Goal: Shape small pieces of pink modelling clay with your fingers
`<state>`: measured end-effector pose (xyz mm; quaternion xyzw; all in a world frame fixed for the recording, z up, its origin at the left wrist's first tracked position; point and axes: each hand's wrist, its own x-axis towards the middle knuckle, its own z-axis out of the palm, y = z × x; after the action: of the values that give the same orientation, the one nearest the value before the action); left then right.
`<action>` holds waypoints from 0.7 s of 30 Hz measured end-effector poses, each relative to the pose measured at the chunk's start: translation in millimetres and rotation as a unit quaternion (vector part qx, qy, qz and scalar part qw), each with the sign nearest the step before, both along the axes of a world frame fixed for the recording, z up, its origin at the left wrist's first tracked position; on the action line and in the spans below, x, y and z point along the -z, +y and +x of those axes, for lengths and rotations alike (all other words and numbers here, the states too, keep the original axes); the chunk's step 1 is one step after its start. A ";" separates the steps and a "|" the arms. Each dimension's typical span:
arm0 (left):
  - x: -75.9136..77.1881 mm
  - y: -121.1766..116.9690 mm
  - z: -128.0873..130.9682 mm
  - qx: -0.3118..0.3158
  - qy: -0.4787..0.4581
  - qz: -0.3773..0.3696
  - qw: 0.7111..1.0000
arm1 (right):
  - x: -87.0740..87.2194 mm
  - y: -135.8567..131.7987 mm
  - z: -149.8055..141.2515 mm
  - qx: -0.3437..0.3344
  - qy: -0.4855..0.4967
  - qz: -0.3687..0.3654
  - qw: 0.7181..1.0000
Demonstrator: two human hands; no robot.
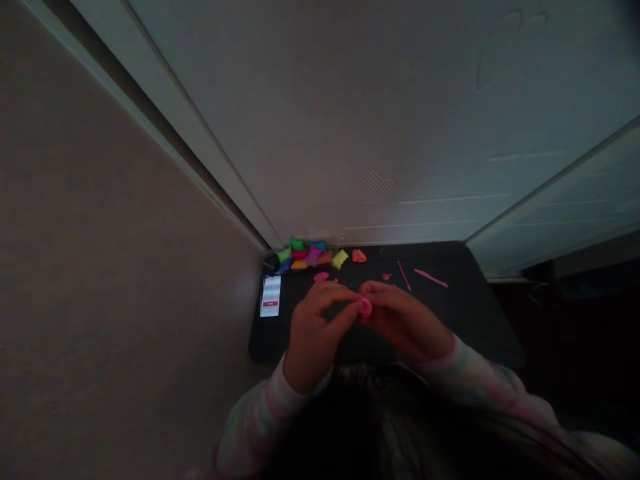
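Note:
A small rounded piece of pink modelling clay point(366, 307) is pinched between both hands above the dark table. My left hand point(317, 327) grips it from the left with thumb and index finger. From the right, my right hand point(400, 317) closes on the same piece, its fingertips partly hidden. Behind the hands lie a flat pink clay lump point(321, 277) and a smaller pink bit point(387, 276). Two pink modelling tools, a thin stick point(404, 275) and a knife-shaped one point(431, 277), rest to the right.
Colourful clay packets point(300, 255) are heaped at the table's back left, a yellow packet point(340, 259) and an orange clay lump point(359, 256) beside them. A lit phone point(271, 296) lies at the left edge of the dark table point(475, 320). A white panel point(310, 133) rises behind.

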<state>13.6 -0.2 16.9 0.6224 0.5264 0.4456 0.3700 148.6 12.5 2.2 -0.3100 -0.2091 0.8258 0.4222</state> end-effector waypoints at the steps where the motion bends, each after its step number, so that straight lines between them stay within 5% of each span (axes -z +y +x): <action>1: 0.7 -0.3 0.4 -0.003 0.000 0.005 1.000 | -0.3 -0.2 0.0 0.001 -0.002 0.002 1.000; 7: 5.2 -2.7 -0.1 -0.029 -0.007 -0.007 1.000 | -0.2 -0.3 0.2 0.001 -0.006 0.000 1.000; 14: -3.9 -0.3 -5.5 0.042 0.043 -0.006 0.998 | 2.2 -0.1 2.4 -0.014 -0.021 0.024 0.999; 21: 0.3 -0.7 -2.4 -0.034 -0.102 -0.106 0.989 | 3.5 -3.9 3.8 0.031 -0.108 0.134 0.985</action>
<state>11.2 -0.9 16.6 0.5130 0.5512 0.4607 0.4698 152.4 8.6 -1.3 -0.3444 -0.3528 0.7384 0.4601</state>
